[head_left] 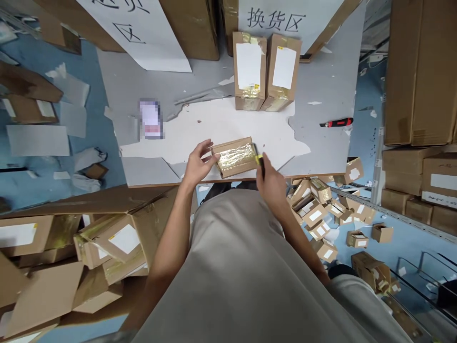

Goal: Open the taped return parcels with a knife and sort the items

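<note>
A small cardboard box [236, 157] with clear, shiny tape across its top lies near the front edge of the table. My left hand [200, 164] grips its left end, with the thumb on the top and the fingers at the far corner. In my right hand [271, 183] is a box cutter [262, 164] with black and yellow showing. Its front end is at the right end of the box; I cannot tell whether the blade is in the tape.
Two taped boxes [249, 71] with white labels stand at the back. A red and black box cutter [336, 123] lies to the right, and a blurred-out rectangular item [150, 119] to the left. A large carton [153, 226] of boxes stands at left; several boxes litter the floor at right.
</note>
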Motion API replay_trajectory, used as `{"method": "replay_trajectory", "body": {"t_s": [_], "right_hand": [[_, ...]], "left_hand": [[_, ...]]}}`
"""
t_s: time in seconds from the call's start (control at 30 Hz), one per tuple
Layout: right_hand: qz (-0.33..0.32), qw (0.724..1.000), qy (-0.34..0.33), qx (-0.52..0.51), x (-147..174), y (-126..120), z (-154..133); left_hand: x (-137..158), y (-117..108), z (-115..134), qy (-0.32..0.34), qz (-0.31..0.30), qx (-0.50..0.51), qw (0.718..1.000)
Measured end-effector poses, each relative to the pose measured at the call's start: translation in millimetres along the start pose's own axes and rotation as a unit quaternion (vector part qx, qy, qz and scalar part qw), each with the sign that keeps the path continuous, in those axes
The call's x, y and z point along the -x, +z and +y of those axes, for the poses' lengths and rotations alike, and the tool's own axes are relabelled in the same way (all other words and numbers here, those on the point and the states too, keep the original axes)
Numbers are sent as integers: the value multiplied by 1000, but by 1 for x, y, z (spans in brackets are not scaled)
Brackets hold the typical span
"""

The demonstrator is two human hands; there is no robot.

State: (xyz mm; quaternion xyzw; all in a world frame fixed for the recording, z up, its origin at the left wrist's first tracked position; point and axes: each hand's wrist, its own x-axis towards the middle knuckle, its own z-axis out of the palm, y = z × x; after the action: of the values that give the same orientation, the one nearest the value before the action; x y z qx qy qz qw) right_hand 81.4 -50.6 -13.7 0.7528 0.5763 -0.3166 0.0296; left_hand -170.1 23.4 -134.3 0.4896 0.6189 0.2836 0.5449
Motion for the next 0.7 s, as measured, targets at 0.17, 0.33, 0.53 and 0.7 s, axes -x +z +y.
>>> {"method": "replay_trajectory", "body": {"t_s": [0.17,0.33,0.53,0.7], "right_hand": [[38,990,7,-139,-45,34,51],[28,976,-23,-215,-59,60,58],[9,974,-37,-223,-59,60,59],[39,985,-62,-157,-48,52,56]], "left_hand": [[15,-2,-2,18,-48,-3,999],[11,0,2,49,-14,-104,993],[5,-4,-4,69,-4,-173,982],[13,13,5,128,34,-228,965]]}}
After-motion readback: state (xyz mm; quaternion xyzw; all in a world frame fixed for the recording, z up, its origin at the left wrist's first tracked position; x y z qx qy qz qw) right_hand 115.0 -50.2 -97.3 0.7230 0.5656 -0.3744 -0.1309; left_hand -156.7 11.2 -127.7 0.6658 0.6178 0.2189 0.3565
